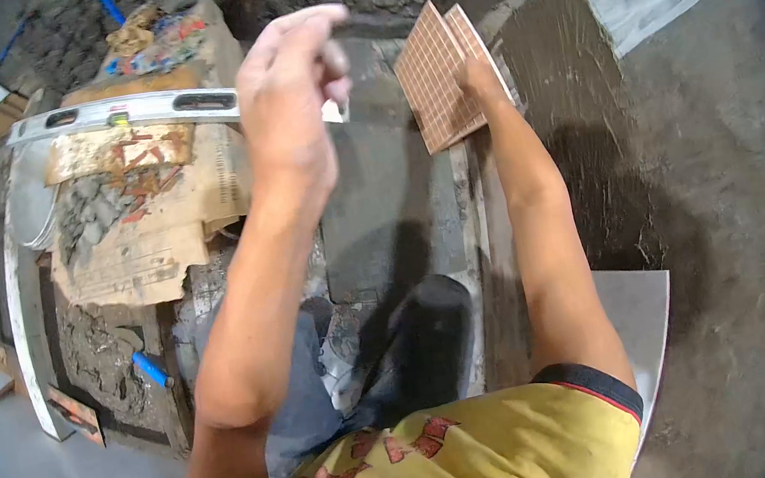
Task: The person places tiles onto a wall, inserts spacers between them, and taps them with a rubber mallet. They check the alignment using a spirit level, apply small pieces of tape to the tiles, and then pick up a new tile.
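Holding the mosaic tile sheets (441, 74) upright against the wall, our right hand (477, 79) grips their lower edge; our left hand (288, 86) hangs loosely curled and seemingly empty above the spirit level (120, 112). We judge them stiff, brittle and fairly light, best held by opposite edges.

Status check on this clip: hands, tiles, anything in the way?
Right hand gripping mosaic tile sheets. Left hand raised, fingers curled, contents unclear. Spirit level on cardboard, off to the left.

spirit level (120, 113), torn cardboard (146, 223), blue pipe (152, 369)
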Motion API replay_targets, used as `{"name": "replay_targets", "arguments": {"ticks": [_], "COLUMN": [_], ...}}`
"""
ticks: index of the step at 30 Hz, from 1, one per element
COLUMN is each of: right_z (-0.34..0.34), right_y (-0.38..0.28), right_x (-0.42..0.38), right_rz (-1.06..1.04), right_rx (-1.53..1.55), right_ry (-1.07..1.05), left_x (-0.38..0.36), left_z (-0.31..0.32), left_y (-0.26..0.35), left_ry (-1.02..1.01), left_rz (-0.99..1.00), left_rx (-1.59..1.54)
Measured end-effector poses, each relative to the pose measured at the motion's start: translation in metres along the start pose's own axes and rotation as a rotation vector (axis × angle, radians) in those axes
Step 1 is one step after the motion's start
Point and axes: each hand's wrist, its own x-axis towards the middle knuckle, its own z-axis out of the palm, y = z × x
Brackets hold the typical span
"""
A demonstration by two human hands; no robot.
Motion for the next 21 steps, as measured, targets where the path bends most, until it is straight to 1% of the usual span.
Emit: {"name": "replay_targets", "arguments": {"ticks": [2, 3, 4, 5, 6, 7, 8, 9, 10, 11, 12, 13, 14, 15, 16, 17, 18, 19, 20, 21], "right_z": [-0.027, -0.039, -0.041, -0.036, -0.031, -0.089, -0.098, -0.146, -0.172, -0.205, -0.244, -0.276, -0.301, -0.319, -0.333, -0.348, -0.359, -0.361, -0.363, -0.347], "right_y": [-0.014, -0.021, -0.025, -0.024, -0.016, -0.052, -0.053, -0.077, -0.087, -0.092, -0.116, -0.127, -0.131, -0.131, -0.130, -0.132, -0.137, -0.151, -0.160, -0.185], "right_x": [-0.031, -0.042, -0.043, -0.040, -0.001, -0.047, -0.021, -0.057, -0.052, -0.061, -0.094, -0.107, -0.124, -0.135, -0.140, -0.157, -0.169, -0.179, -0.177, -0.216], "right_rz": [-0.157, -0.229, -0.286, -0.343, -0.447, -0.341, -0.367, -0.435, -0.447, -0.598, -0.587, -0.647, -0.767, -0.795, -0.864, -0.886, -1.052, -0.864, -0.816, -0.712], "right_rx": [0.051, 0.048, -0.002, -0.052, 0.000, -0.028, -0.027, -0.097, -0.051, -0.088, -0.011, -0.001, 0.080, 0.182, 0.351, 0.381, 0.447, 0.770, 0.865, 1.072], "right_ry": [0.120, 0.180, 0.218, 0.245, 0.229, 0.131, 0.268, 0.289, 0.327, 0.471, 0.463, 0.488, 0.605, 0.696, 0.716, 0.703, 0.659, 0.479, 0.343, 0.150], "left_x": [-0.017, -0.030, -0.038, -0.048, -0.061, -0.071, -0.077, -0.082, -0.088, -0.095, -0.094, -0.089, -0.085, -0.081, -0.080, -0.085, -0.085, -0.074, -0.074, -0.069], "left_z": [-0.018, -0.022, -0.028, -0.035, -0.043, -0.050, -0.058, -0.069, -0.082, -0.085, -0.092, -0.100, -0.103, -0.110, -0.115, -0.123, -0.133, -0.156, -0.165, -0.178], "left_y": [0.027, 0.040, 0.052, 0.062, 0.071, 0.080, 0.081, 0.078, 0.075, 0.069, 0.061, 0.053, 0.046, 0.030, 0.019, 0.026, 0.022, 0.009, 0.018, 0.023], "left_ry": [-0.003, 0.032, 0.046, 0.069, 0.099, 0.129, 0.147, 0.166, 0.186, 0.201, 0.194, 0.137, 0.151, 0.182, 0.308, 0.293, 0.345, 0.304, 0.282, 0.215], "left_rz": [0.034, 0.036, 0.080, 0.113, 0.140, 0.141, 0.138, 0.143, 0.152, 0.112, 0.063, 0.030, -0.040, 0.070, 0.077, 0.056, 0.123, 0.053, 0.003, -0.022], "left_rx": [0.004, 0.004, 0.032, 0.063, 0.089, 0.091, 0.107, 0.123, 0.138, 0.163, 0.156, 0.231, 0.242, 0.200, 0.162, 0.155, 0.021, -0.218, -0.263, -0.404]}}
